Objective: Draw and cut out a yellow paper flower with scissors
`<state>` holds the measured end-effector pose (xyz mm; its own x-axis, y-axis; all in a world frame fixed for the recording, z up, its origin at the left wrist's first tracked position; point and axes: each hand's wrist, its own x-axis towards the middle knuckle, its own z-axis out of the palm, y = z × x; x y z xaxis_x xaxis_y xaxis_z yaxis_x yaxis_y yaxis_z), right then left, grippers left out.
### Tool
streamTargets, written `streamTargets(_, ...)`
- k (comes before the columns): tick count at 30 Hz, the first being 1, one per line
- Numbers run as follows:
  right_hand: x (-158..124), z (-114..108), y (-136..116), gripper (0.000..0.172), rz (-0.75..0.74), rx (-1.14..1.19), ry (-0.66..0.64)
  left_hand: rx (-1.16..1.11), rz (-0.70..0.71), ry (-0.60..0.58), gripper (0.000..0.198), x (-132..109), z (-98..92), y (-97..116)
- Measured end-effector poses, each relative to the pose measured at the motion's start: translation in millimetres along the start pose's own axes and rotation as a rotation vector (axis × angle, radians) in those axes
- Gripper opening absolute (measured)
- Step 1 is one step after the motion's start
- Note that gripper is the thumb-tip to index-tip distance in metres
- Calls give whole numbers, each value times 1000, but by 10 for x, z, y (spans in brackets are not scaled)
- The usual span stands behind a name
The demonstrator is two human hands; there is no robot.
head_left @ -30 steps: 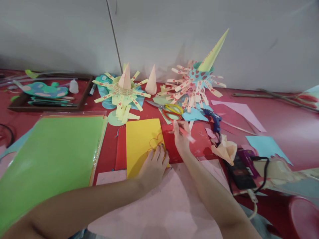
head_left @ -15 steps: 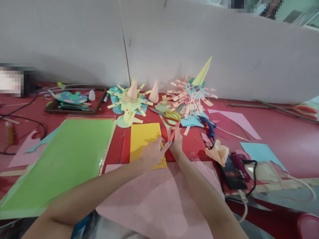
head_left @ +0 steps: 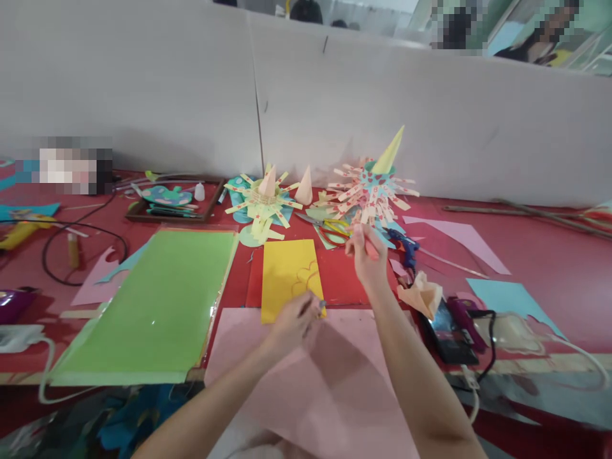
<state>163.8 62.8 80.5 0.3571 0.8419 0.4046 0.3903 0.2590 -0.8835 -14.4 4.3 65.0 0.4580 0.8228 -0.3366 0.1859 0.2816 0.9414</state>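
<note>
Through the head camera I take the yellow sheet [head_left: 282,274] as my landmark: it lies flat over a red sheet [head_left: 342,277], with a reddish curved outline [head_left: 306,275] on its right half. At its near right corner I see the left hand [head_left: 294,320], fingers bunched; I cannot tell whether they hold anything. To its right, the right hand [head_left: 367,261] is closed around a pink stick [head_left: 371,250]. Scissors [head_left: 321,224] lie just beyond its far right corner, green sheets [head_left: 176,293] to its left, a blue glue gun [head_left: 404,246] well to its right.
</note>
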Motion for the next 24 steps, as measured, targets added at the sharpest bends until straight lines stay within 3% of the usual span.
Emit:
streamTargets(2,-132,2,-203,44,61,187,-166,21,13,128,24,23,-98,8)
streamTargets(6,-413,62,-349,37,247,431,-194,38,56,207,19,79,-220,82)
streamTargets(16,-405,155,-358,37,308,388,-267,141,103,199,18,65,-270,178)
streamTargets(24,-456,294,-405,36,397,370,-405,308,137,101,20,3,-289,144)
